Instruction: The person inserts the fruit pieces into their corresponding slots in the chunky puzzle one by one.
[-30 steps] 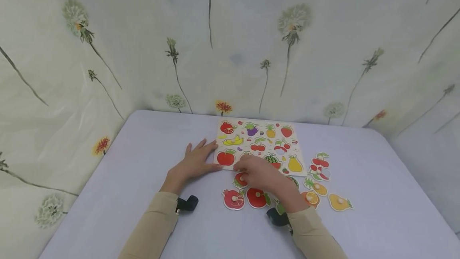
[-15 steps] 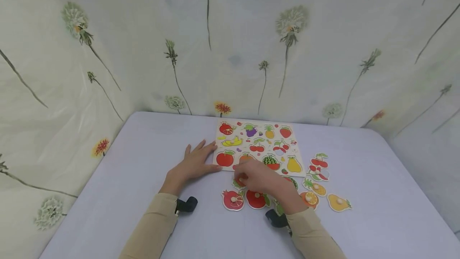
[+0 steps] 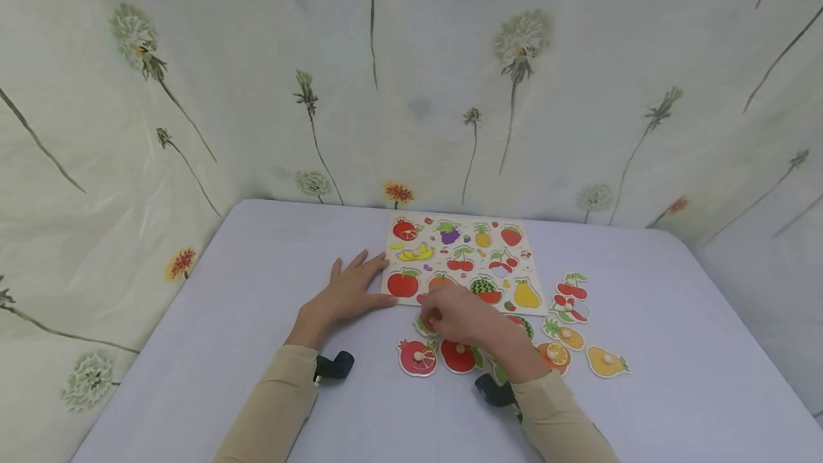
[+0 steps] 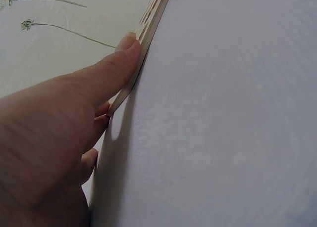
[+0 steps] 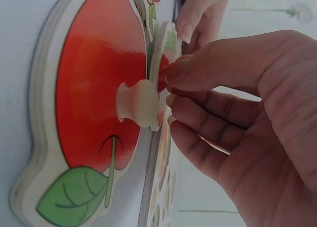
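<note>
A fruit puzzle board lies at the far middle of the table. My left hand rests at its near left corner, fingers straight along the side. In the left wrist view the thumb lies against the board's edge. Just in front of the board, my right hand pinches a red and green strawberry piece; its knob is hidden by the fingers. The right wrist view shows the fingertips on that strawberry piece, beside a large apple piece with a pale knob.
A pomegranate piece lies nearest the left hand. Right of the right arm are an orange piece, a pineapple piece, a pear piece and cherry pieces. Behind the table hangs a flower-printed cloth.
My right hand has shifted slightly toward me, onto the strawberry piece, uncovering the orange picture on the board. The strawberry piece has turned or shifted a little. My left hand stays put.
</note>
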{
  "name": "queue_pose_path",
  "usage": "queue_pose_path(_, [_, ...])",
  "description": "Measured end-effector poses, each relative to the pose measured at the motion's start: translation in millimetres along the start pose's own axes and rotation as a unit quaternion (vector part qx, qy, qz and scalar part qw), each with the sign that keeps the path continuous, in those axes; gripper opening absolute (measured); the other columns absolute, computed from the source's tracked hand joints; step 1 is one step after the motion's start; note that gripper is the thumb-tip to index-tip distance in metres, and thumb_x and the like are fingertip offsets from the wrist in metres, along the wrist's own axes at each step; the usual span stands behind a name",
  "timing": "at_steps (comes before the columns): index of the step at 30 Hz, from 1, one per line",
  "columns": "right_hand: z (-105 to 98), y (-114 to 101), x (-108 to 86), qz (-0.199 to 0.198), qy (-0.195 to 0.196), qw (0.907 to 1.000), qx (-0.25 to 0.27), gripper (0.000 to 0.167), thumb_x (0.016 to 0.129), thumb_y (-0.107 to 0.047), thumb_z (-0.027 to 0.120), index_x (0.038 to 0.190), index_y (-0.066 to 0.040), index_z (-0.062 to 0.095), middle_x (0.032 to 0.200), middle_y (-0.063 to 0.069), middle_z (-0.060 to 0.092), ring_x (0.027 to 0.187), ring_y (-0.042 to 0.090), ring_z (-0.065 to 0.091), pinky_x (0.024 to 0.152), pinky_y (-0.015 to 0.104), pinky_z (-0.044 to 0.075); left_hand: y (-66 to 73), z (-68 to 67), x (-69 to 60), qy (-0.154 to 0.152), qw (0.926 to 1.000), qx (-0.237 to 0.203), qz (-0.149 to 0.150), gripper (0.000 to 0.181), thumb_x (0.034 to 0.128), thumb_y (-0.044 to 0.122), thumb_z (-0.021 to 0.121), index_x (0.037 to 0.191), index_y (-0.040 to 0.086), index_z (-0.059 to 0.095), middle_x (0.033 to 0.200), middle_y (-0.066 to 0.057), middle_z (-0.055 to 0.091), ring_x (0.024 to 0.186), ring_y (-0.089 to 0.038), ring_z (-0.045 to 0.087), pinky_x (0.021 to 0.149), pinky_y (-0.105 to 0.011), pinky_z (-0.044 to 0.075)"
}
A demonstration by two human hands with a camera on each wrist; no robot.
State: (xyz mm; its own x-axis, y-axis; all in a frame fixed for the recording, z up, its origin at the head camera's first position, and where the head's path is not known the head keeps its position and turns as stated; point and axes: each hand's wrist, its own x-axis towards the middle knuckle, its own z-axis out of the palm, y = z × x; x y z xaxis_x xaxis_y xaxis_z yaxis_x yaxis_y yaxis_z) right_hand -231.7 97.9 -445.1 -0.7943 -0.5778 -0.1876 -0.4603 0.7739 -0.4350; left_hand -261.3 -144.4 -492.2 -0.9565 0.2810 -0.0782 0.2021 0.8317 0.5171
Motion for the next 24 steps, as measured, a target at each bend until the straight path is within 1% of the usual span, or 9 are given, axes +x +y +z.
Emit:
queue_pose_path(5, [-0.7,0.9,0.4,0.001,0.010,0.9999,-0.005,0.008,0.087,-0.023,0.077,0.093,-0.026,0.072,0.086,-0.011,0.059,0.084,0.011,0.054,0.067,0.023,0.050,0.7,-0.3,-0.2,-0.001,1.0000,0.000,0.002,0.090,0.0809,0.064,0.069,0.155,0.027,0.035,0.163,0.004,0.034,0.157,-0.023,0.010,0.124,-0.062,-0.003])
queue_pose_path(10, [-0.7,1.7,0.6,0.002,0.014,0.9999,-0.002,0.010,0.087,-0.025,0.077,0.089,-0.028,0.068,0.083,-0.010,0.057,0.083,0.010,0.055,0.067,0.023,0.049,1.6,-0.9,-0.4,-0.002,1.0000,-0.001,-0.003,0.090,0.0803,0.063,0.070,0.155,0.028,0.035,0.163,0.005,0.033,0.157,-0.023,0.010,0.123,-0.063,-0.003])
queue_pose_path(17, [-1.2,4.1,0.6,-0.002,0.017,0.9997,0.015,0.013,0.086,-0.026,0.077,0.093,-0.028,0.067,0.083,-0.011,0.058,0.082,0.009,0.056,0.067,0.024,0.050,1.5,-1.1,0.0,-0.003,1.0000,-0.001,-0.002,0.090,0.0801,0.063,0.070,0.155,0.028,0.035,0.163,0.005,0.033,0.157,-0.023,0.010,0.123,-0.063,-0.003])
queue_pose_path(20, [-2.3,5.2,0.0,0.004,0.025,0.9994,0.025,0.015,0.086,-0.026,0.077,0.098,-0.028,0.068,0.084,-0.012,0.060,0.083,0.010,0.057,0.069,0.024,0.051,2.3,-1.8,-0.6,-0.002,1.0000,-0.003,-0.002,0.090,0.0804,0.062,0.071,0.155,0.027,0.035,0.163,0.005,0.033,0.157,-0.023,0.010,0.123,-0.063,-0.003])
queue_pose_path(24, [-4.1,6.1,-0.8,0.011,0.032,0.9988,0.035,0.014,0.087,-0.025,0.076,0.098,-0.027,0.068,0.085,-0.013,0.062,0.083,0.011,0.057,0.070,0.025,0.051,3.1,-1.5,-1.3,-0.002,1.0000,0.001,-0.002,0.089,0.0805,0.062,0.071,0.155,0.028,0.035,0.163,0.005,0.034,0.157,-0.023,0.010,0.123,-0.063,-0.003])
